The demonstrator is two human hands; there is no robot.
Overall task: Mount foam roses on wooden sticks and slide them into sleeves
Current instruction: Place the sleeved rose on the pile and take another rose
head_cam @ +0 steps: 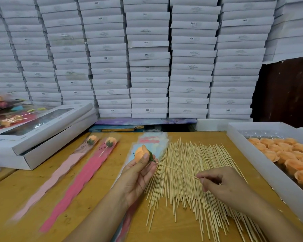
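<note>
Both forearms are bare all the way down, no sleeves showing. The left hand and right hand have no gloves, rings, watch or bands behind the fingers. Nails are short and plain.

Tray of roses cut by right edge; sleeved roses far left blurred; box-label print illegible.

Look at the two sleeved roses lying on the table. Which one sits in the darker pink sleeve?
The right-hand sleeved rose, nearer the stack of empty sleeves. Its sleeve is deep pink; the left sleeved rose lies in a pale pink one.
</note>
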